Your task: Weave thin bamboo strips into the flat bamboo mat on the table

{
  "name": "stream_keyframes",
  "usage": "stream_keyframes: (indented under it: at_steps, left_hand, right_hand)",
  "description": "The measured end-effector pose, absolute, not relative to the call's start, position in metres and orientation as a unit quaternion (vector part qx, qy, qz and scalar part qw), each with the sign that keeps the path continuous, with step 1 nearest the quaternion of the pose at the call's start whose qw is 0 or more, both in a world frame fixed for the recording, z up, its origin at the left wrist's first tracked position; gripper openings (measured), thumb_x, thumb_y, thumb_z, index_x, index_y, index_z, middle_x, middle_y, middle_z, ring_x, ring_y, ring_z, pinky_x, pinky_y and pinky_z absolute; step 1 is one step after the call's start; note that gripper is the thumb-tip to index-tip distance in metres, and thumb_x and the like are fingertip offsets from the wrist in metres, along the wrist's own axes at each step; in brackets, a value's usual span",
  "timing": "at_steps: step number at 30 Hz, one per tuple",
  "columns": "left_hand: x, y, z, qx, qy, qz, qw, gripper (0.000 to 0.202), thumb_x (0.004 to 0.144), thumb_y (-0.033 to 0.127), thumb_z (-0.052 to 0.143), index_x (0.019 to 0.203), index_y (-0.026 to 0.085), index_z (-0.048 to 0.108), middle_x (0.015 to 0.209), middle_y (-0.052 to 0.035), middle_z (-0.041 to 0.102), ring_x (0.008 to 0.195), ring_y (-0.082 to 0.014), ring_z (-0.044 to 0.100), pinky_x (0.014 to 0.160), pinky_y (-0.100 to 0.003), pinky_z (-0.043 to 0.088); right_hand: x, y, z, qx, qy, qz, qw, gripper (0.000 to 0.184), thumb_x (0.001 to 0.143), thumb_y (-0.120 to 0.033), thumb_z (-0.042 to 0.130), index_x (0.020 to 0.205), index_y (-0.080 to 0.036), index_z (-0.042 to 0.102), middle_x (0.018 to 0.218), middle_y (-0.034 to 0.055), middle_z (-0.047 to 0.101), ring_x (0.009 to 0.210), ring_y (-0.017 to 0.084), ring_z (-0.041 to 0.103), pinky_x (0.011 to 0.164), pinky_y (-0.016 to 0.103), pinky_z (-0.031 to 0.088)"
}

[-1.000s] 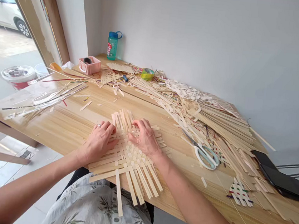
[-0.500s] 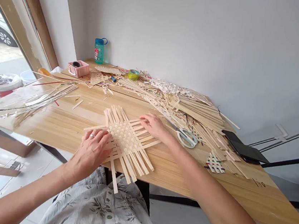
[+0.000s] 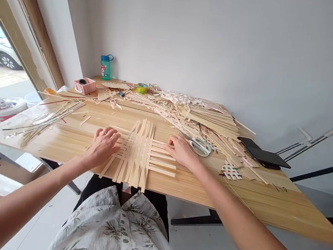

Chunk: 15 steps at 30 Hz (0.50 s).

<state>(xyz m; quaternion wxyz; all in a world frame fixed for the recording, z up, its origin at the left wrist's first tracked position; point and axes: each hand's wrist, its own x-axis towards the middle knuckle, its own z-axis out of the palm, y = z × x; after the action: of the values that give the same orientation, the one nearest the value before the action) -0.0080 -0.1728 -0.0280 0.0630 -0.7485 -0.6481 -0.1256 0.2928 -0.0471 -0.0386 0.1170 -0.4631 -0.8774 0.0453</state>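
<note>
A flat woven mat (image 3: 136, 147) of pale, bamboo-like strips lies on the table before me, its loose ends sticking out on all sides. Over the left-hand ends rests my left hand (image 3: 101, 146), fingers spread and slightly bent, a ring on one finger. It hides part of those strips. On the opposite side, my right hand (image 3: 179, 149) pinches the end of one strip (image 3: 160, 143) between thumb and fingers. Several other strip ends fan out just below that hand. Close behind it lie scissors (image 3: 200, 147) with pale handles, their blades partly among loose strips.
Heaps of strips (image 3: 209, 120) cover the table's back and right. A black tablet-like object (image 3: 261, 152) and a small woven patch (image 3: 231, 170) lie right. Farther back stand a pink basket (image 3: 85, 87), a tape roll (image 3: 142, 88) and a blue-green bottle (image 3: 105, 68). Thin strips (image 3: 49, 119) lie left.
The mat has turned clockwise, so its near strips now point toward me. My left hand has shifted left off the weave, and my right hand now pinches a strip's outer end.
</note>
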Motion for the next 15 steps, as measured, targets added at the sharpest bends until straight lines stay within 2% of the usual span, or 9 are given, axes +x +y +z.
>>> stream_keyframes:
  at_steps: [3, 5, 7, 9, 12, 15]
  left_hand:
    - [-0.007, -0.180, -0.018, -0.738, -0.656, -0.123, 0.095, 0.024, 0.093, 0.026, 0.060, 0.116, 0.017, 0.062, 0.123, -0.0153, 0.063, 0.117, -0.0339, 0.055, 0.096, -0.050, 0.039]
    - [-0.002, -0.194, -0.014, -0.747, -0.647, -0.123, 0.087, 0.022, 0.097, 0.031, 0.053, 0.112, 0.018, 0.062, 0.112, -0.0125, 0.066, 0.104, -0.0306, 0.060, 0.088, -0.046, 0.043]
    - [0.005, -0.208, -0.012, -0.765, -0.631, -0.118, 0.058, 0.023, 0.099, 0.035, 0.050, 0.110, 0.019, 0.062, 0.105, -0.0102, 0.067, 0.099, -0.0288, 0.061, 0.086, -0.044, 0.044]
    - [0.010, -0.217, -0.014, -0.777, -0.621, -0.101, 0.023, 0.023, 0.098, 0.036, 0.051, 0.111, 0.019, 0.062, 0.107, -0.0097, 0.067, 0.102, -0.0288, 0.060, 0.088, -0.045, 0.044]
    - [0.009, -0.212, -0.023, -0.771, -0.631, -0.078, -0.016, 0.024, 0.096, 0.024, 0.052, 0.117, 0.021, 0.060, 0.120, -0.0095, 0.066, 0.114, -0.0293, 0.058, 0.096, -0.048, 0.042]
    - [0.000, -0.195, -0.028, -0.763, -0.640, -0.094, -0.016, 0.031, 0.092, 0.015, 0.049, 0.121, 0.021, 0.060, 0.130, -0.0100, 0.064, 0.122, -0.0296, 0.055, 0.100, -0.050, 0.042]
  right_hand:
    - [0.299, -0.066, -0.035, -0.511, -0.854, 0.042, 0.082, 0.021, 0.094, -0.037, 0.057, 0.084, -0.018, 0.059, 0.082, 0.0071, 0.066, 0.072, 0.020, 0.057, 0.061, 0.029, 0.031]
    - [0.301, -0.079, -0.031, -0.533, -0.843, 0.044, 0.060, 0.027, 0.095, -0.039, 0.054, 0.079, -0.018, 0.059, 0.075, 0.0076, 0.066, 0.067, 0.020, 0.056, 0.058, 0.029, 0.025]
    - [0.300, -0.094, -0.028, -0.546, -0.835, 0.050, 0.042, 0.032, 0.095, -0.038, 0.052, 0.071, -0.018, 0.058, 0.071, 0.0091, 0.066, 0.065, 0.020, 0.056, 0.056, 0.029, 0.021]
    - [0.298, -0.109, -0.023, -0.548, -0.834, 0.064, 0.028, 0.036, 0.095, -0.033, 0.048, 0.064, -0.018, 0.056, 0.068, 0.0093, 0.065, 0.061, 0.018, 0.055, 0.056, 0.030, 0.020]
    - [0.292, -0.130, -0.019, -0.520, -0.848, 0.103, 0.012, 0.039, 0.094, -0.024, 0.044, 0.056, -0.018, 0.052, 0.062, 0.0057, 0.063, 0.055, 0.014, 0.050, 0.054, 0.029, 0.021]
    - [0.288, -0.145, -0.018, -0.480, -0.867, 0.132, 0.002, 0.038, 0.090, -0.021, 0.048, 0.052, -0.018, 0.047, 0.055, 0.0012, 0.058, 0.052, 0.011, 0.046, 0.053, 0.028, 0.022]
